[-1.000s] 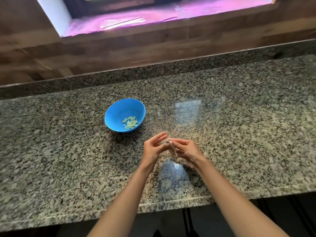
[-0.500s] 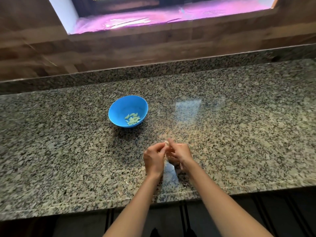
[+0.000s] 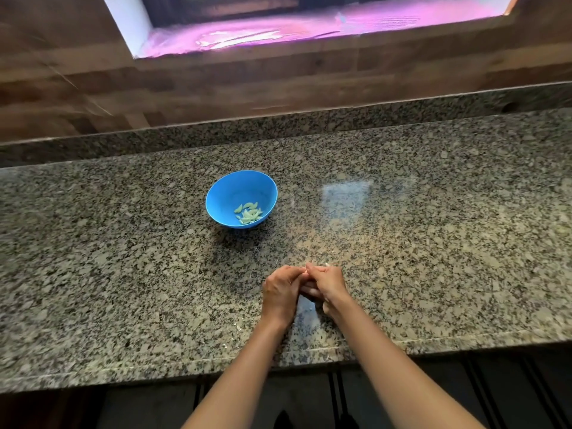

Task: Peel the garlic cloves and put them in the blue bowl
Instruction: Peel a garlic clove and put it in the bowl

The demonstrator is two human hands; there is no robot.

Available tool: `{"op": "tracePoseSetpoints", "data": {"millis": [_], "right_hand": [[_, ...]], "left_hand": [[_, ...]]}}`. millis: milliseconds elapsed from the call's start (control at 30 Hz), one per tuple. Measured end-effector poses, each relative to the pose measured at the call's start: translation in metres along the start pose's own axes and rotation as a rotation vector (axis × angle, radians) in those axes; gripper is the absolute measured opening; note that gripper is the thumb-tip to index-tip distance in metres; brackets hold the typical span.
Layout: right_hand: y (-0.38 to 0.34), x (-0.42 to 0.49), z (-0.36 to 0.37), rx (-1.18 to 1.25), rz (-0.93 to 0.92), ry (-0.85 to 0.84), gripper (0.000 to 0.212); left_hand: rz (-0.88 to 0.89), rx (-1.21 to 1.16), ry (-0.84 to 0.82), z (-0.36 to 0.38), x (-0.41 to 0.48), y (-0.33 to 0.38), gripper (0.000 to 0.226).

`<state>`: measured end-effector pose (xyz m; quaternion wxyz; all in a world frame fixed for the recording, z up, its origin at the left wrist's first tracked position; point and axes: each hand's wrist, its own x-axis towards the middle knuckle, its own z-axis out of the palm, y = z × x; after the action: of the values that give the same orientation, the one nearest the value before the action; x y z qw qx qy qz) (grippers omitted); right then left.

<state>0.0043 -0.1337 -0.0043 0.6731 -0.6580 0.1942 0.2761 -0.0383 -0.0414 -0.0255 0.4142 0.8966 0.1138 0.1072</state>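
Looking down over the speckled grey granite countertop (image 3: 123, 274), we see two bare forearms reaching in from the bottom edge. Both hands meet just above the stone, near its front edge. The left hand (image 3: 280, 292) shows us its back, with the fingers curled inward. Its fingertips touch those of the right hand (image 3: 329, 284), which is curled the same way.

Where the fingertips come together, a small pale garlic clove (image 3: 306, 269) peeks out, and both hands pinch it. The fingers hide most of it, so we cannot tell how much skin it carries. A tiny whitish scrap (image 3: 326, 264) shows at the far side of the right hand; we cannot tell what it is.

The round, deep blue bowl (image 3: 216, 196) stands on the countertop beyond the hands and to their left, well apart from them. Inside it, toward the right of its bottom, lies a small heap of pale greenish peeled garlic cloves (image 3: 249, 213).

To the right of the bowl we notice a pale rectangular reflection (image 3: 346, 193) on the polished stone. Behind the counter rises a brown wood-panelled wall (image 3: 278, 85) holding a bright opening with pink-purple glare (image 3: 309, 26).
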Motion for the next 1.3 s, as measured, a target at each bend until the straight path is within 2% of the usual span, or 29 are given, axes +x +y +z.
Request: {"op": "tracePoseSetpoints", "data": {"millis": [167, 267, 333, 433, 500, 567, 833, 967, 1033, 1100, 1200, 1233, 1300], "right_hand": [[0.003, -0.001, 0.004, 0.102, 0.064, 0.027, 0.031], [0.013, -0.003, 0.012, 0.198, 0.093, 0.017, 0.028], [0.016, -0.005, 0.014, 0.233, 0.094, 0.002, 0.025], [0.01, 0.0, 0.007, 0.23, 0.092, -0.028, 0.023], [0.004, 0.005, 0.002, 0.241, 0.086, -0.03, 0.021], [0.002, 0.006, 0.001, 0.236, 0.085, -0.026, 0.02], [0.007, 0.0, 0.006, 0.264, 0.08, 0.0, 0.024], [0.014, -0.003, 0.01, 0.292, 0.07, 0.019, 0.019], [0.015, -0.003, 0.009, 0.293, 0.06, 0.025, 0.018], [0.012, 0.0, 0.005, 0.175, 0.037, 0.014, 0.018], [0.004, 0.006, -0.009, 0.014, 0.006, -0.01, 0.022], [0.004, 0.009, -0.014, -0.074, -0.037, 0.023, 0.026], [0.002, 0.013, -0.024, -0.416, -0.186, 0.141, 0.036]], "left_hand": [[0.021, -0.009, 0.104, 0.006, -0.005, -0.006, 0.009], [-0.041, 0.004, 0.157, 0.007, -0.003, -0.007, 0.01], [-0.055, 0.008, 0.119, 0.004, 0.0, -0.01, 0.012], [-0.14, -0.13, -0.031, -0.011, 0.008, -0.012, 0.015], [-0.071, -0.128, -0.12, -0.018, 0.009, -0.013, 0.02], [0.027, -0.044, -0.13, -0.017, 0.006, -0.011, 0.025], [0.177, 0.037, 0.088, 0.002, -0.003, -0.017, 0.016], [0.056, 0.011, 0.172, 0.008, -0.006, -0.009, 0.012], [-0.006, 0.001, 0.129, 0.008, -0.005, -0.007, 0.013], [-0.187, -0.1, 0.023, 0.0, 0.004, -0.005, 0.014], [-0.495, -0.438, -0.05, -0.024, 0.023, -0.01, 0.014], [-0.524, -0.475, -0.068, -0.032, 0.025, -0.011, 0.013], [-0.49, -0.405, -0.114, -0.042, 0.025, -0.012, 0.012]]}}
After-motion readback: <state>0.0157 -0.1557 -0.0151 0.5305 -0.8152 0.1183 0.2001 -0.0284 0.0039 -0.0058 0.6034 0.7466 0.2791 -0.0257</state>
